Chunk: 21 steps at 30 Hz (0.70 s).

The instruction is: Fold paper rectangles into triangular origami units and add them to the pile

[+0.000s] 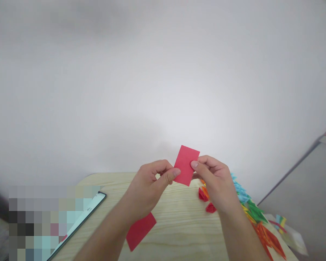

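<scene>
Red rectangular paper piece (184,161) is held above the pale wood-grain table (184,232), tilted, its upper edge leaning to the right. Its showing face looks flat and matte, with straight edges and crisp upper corners. The left hand (153,186) clamps its left edge between thumb and fingers; the right hand (217,183) pinches its right side, thumb on the face. Another flat red paper piece (141,231) lies on the table, partly hidden by the left forearm.
</scene>
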Each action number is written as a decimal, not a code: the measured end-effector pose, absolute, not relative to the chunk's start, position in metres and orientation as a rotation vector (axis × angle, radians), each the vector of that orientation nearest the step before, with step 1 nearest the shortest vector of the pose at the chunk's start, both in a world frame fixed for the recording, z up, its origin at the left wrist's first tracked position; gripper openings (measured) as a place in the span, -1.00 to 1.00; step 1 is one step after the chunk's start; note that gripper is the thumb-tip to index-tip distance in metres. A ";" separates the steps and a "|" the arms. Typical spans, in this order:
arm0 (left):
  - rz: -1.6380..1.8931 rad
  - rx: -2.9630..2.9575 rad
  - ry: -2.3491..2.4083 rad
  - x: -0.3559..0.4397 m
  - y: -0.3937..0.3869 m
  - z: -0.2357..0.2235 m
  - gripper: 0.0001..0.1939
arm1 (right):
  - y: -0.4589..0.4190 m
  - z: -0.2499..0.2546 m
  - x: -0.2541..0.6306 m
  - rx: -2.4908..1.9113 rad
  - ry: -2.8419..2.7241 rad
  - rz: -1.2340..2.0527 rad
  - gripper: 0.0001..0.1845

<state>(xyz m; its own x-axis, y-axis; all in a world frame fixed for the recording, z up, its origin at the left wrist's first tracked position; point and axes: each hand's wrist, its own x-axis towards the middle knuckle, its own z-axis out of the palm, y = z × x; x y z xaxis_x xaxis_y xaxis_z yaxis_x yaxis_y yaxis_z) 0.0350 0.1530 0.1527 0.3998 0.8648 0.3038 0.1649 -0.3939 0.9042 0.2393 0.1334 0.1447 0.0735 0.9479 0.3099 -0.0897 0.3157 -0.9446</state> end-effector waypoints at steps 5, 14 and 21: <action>1.037 1.872 0.915 0.033 0.151 0.156 -0.60 | 0.132 0.146 0.240 -0.938 -1.218 0.918 -0.77; 1.095 1.953 0.918 0.035 0.151 0.153 -0.61 | 0.132 0.146 0.237 -0.918 -1.190 0.953 -0.78; 1.048 1.946 0.904 0.033 0.151 0.159 -0.66 | 0.129 0.149 0.238 -0.943 -1.254 0.982 -0.76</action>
<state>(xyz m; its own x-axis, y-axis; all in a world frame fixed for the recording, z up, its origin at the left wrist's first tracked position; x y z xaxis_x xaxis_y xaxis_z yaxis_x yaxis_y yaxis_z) 0.0326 0.1510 0.1591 0.4195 0.8337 0.3592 0.2331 -0.4814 0.8449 0.2380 0.1286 0.1488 0.0548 0.9504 0.3063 -0.0693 0.3096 -0.9483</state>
